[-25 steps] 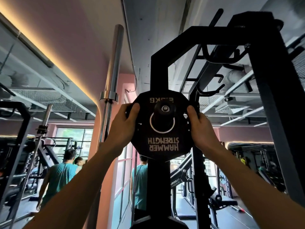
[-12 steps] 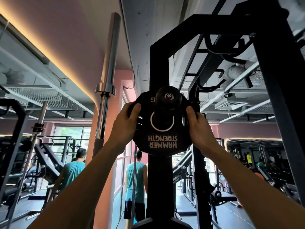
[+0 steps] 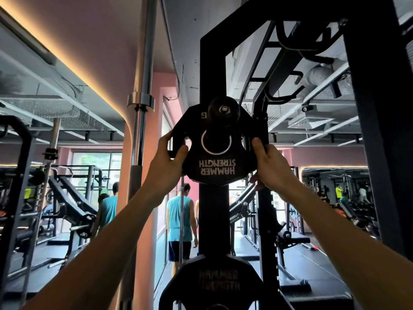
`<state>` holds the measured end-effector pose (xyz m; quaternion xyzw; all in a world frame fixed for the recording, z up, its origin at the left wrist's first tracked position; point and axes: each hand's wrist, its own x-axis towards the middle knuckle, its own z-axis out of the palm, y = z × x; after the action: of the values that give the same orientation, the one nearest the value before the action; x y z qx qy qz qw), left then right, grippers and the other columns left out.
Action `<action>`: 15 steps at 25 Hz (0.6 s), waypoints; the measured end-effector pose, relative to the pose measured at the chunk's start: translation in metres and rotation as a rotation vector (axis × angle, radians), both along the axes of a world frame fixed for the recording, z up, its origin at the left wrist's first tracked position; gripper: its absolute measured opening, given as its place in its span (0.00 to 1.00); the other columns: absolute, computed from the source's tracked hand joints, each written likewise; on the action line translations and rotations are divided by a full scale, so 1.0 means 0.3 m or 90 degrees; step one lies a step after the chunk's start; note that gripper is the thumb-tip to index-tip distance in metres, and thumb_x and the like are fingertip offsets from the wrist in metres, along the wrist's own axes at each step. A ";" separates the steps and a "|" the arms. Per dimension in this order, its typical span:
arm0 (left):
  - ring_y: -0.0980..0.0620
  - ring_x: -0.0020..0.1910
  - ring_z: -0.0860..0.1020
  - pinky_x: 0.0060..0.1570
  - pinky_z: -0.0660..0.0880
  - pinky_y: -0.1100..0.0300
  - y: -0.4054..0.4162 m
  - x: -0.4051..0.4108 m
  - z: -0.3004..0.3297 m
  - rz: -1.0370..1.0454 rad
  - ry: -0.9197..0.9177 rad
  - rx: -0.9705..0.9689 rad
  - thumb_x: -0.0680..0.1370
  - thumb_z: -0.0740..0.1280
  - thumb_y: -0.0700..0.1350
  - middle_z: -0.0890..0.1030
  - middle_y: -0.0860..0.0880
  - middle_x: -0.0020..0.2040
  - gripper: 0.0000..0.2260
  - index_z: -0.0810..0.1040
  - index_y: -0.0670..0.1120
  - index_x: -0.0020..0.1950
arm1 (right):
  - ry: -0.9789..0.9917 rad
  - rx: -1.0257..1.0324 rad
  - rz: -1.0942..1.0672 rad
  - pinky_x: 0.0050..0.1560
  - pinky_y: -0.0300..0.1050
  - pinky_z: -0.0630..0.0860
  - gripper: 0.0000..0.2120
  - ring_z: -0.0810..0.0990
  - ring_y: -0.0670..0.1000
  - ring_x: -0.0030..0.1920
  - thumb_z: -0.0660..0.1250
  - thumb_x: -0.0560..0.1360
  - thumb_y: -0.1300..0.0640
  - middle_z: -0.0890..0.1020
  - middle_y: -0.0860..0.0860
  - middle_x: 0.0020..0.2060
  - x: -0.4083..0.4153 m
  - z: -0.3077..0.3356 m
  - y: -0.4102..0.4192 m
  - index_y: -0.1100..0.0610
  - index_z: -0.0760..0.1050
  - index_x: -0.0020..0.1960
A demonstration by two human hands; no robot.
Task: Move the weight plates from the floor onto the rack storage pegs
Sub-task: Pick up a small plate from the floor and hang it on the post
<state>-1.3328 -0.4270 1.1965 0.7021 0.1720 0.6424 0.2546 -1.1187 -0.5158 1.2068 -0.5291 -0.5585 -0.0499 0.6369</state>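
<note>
A small black weight plate (image 3: 215, 157), lettered HAMMER STRENGTH upside down, sits on a storage peg (image 3: 223, 113) of the black rack upright (image 3: 213, 63); the peg passes through the plate's white-ringed centre hole and its round end cap stands out in front of the plate's upper part. The left hand (image 3: 166, 161) grips the plate's left edge, thumb curled over the front face by a cut-out and fingers wrapped behind. The right hand (image 3: 271, 166) holds the plate's right edge, thumb lying up along the rim and fingers curled round the back. Both forearms reach up toward the plate from below. Directly under the plate, lower on the same upright, hangs a larger black plate (image 3: 218, 285) with the same lettering, dim in shadow. Left of the upright a chrome barbell (image 3: 143, 86) stands on end beside a pink pillar (image 3: 125, 175). Beyond the upright, two people in teal sleeveless tops (image 3: 178, 218) stand among other racks and benches
</note>
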 end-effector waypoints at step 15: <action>0.51 0.39 0.80 0.37 0.77 0.59 -0.614 -0.128 -0.790 -0.025 -0.073 -0.245 0.81 0.64 0.41 0.81 0.44 0.45 0.04 0.77 0.48 0.52 | 0.132 -0.045 0.076 0.32 0.40 0.68 0.17 0.74 0.47 0.31 0.58 0.81 0.44 0.80 0.50 0.35 -0.152 -0.799 -0.529 0.56 0.74 0.43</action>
<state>-1.3712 -0.6111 0.9595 0.6059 0.2631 0.6314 0.4062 -1.1644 -0.6744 0.9671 -0.5194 -0.5215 0.0625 0.6741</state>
